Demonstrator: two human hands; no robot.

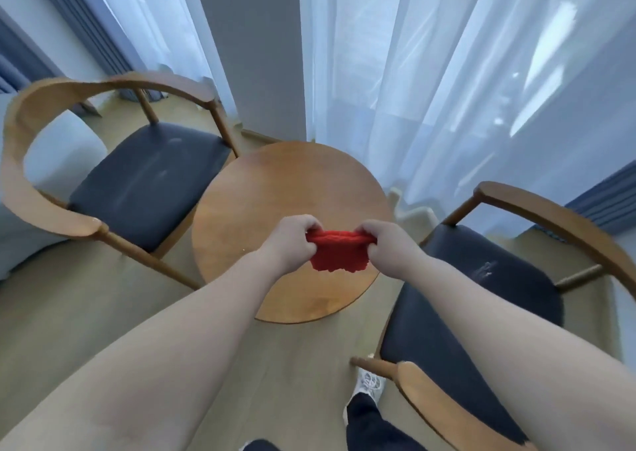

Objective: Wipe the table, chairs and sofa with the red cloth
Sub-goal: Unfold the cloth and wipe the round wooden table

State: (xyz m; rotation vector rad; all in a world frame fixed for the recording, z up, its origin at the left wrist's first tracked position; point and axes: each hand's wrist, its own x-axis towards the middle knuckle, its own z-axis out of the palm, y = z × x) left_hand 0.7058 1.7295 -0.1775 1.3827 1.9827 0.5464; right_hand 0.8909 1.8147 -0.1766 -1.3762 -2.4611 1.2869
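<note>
The red cloth hangs stretched between both my hands above the round wooden table. My left hand grips its left top corner and my right hand grips its right top corner. A wooden armchair with a dark seat stands left of the table. A second such chair stands to the right. A pale sofa edge shows behind the left chair.
White sheer curtains hang behind the table, with blue drapes at both sides. A grey wall strip runs between the curtains. The floor is light wood. My shoe and trouser leg show beside the right chair.
</note>
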